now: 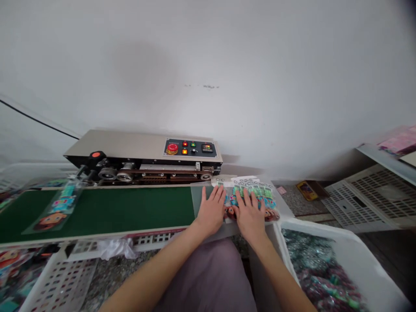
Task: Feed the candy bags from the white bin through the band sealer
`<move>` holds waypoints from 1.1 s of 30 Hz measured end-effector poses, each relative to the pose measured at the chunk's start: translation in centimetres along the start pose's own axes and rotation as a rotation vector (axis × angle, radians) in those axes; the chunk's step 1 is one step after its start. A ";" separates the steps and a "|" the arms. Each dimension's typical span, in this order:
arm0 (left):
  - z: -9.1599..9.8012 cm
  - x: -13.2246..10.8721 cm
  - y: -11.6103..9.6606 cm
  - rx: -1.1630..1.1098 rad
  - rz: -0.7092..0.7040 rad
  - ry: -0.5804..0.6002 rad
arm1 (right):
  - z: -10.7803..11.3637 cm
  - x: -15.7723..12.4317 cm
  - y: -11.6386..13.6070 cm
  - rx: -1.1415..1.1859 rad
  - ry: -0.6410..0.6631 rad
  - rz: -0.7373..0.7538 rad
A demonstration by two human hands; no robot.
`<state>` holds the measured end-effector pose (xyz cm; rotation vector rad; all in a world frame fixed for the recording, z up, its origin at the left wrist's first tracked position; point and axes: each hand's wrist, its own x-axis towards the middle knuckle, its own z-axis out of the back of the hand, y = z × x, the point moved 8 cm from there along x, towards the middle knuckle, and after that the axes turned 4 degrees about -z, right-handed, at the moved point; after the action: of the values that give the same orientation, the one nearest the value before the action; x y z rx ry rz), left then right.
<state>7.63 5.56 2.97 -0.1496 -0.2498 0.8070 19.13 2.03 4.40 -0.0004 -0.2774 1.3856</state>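
My left hand and my right hand lie flat, fingers spread, on a row of clear cartoon-printed packets. The packets sit overlapped at the right end of the green conveyor belt of a band sealing machine. Its control panel shows lit red and green lamps. One more cartoon packet lies on the belt at the far left.
A white tub of wrapped packets stands at my lower right. White perforated crates sit at right and lower left. More printed packets fill the left edge. A white wall is behind.
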 end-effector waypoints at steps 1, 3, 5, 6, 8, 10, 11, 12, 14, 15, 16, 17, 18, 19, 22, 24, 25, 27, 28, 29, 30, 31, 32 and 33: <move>-0.2 -0.2 0.1 0.000 0.000 -0.008 | -0.1 0.0 0.2 0.004 0.007 0.008; -0.5 -0.8 0.7 0.015 0.004 -0.028 | -0.2 0.0 0.9 0.031 0.034 0.061; -0.6 -1.5 1.5 0.034 0.013 -0.038 | -0.3 0.2 1.8 0.066 0.056 0.119; -0.6 -1.8 2.0 0.039 0.017 -0.038 | -0.2 0.4 2.3 0.082 0.060 0.141; -0.6 -2.5 2.8 0.045 0.019 -0.033 | -0.2 0.6 3.3 0.108 0.061 0.175; -0.3 -3.1 3.7 0.051 0.008 -0.029 | -0.1 0.8 4.3 0.126 0.060 0.196; -0.1 -3.5 4.2 0.056 0.006 -0.029 | -0.1 0.8 4.7 0.130 0.059 0.200; 0.2 -3.9 4.8 0.064 0.012 -0.029 | -0.1 0.9 5.0 0.132 0.055 0.201; 1.2 -4.8 6.0 0.086 0.052 -0.026 | 0.2 0.8 5.2 0.130 0.041 0.191; 1.7 -5.2 6.6 0.097 0.086 -0.022 | 0.4 0.8 5.0 0.126 0.029 0.179; 2.3 -5.6 7.1 0.105 0.123 -0.017 | 0.7 0.8 4.6 0.118 0.017 0.164; 2.9 -5.9 7.4 0.108 0.156 -0.013 | 0.9 0.8 4.2 0.109 0.006 0.147; 3.4 -6.1 7.3 0.102 0.180 -0.013 | 1.1 0.8 3.6 0.098 -0.004 0.132; 3.8 -6.2 7.0 0.086 0.187 -0.014 | 1.2 0.8 3.1 0.085 -0.012 0.120; 4.0 -5.6 4.5 0.003 0.110 -0.013 | 1.0 0.7 1.8 0.051 -0.034 0.114; 3.3 -5.0 2.7 -0.042 0.030 -0.007 | 0.6 0.6 1.4 0.037 -0.048 0.116; 2.8 -4.8 1.9 -0.055 -0.004 -0.006 | 0.4 0.4 1.4 0.034 -0.051 0.118; 1.9 -4.5 1.0 -0.061 -0.053 0.001 | -0.2 0.1 1.6 0.041 -0.044 0.130; 1.5 -4.4 0.7 -0.061 -0.067 0.008 | -0.4 -0.1 1.8 0.049 -0.033 0.140; 1.3 -4.4 0.6 -0.063 -0.074 0.014 | -0.6 -0.2 2.0 0.058 -0.021 0.148; 1.1 -4.3 0.5 -0.068 -0.074 0.018 | -0.6 -0.3 2.2 0.068 -0.008 0.151; 1.2 -4.1 0.6 -0.075 -0.065 0.019 | -0.6 -0.4 2.2 0.077 0.002 0.149; 1.4 -3.9 0.7 -0.081 -0.049 0.014 | -0.5 -0.3 2.2 0.086 0.010 0.141; 1.6 -3.5 0.8 -0.084 -0.032 0.005 | -0.4 -0.2 2.2 0.096 0.017 0.132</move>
<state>4.34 3.63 3.76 -0.2256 -0.2806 0.7647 17.06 2.34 3.61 0.0503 -0.1991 1.5282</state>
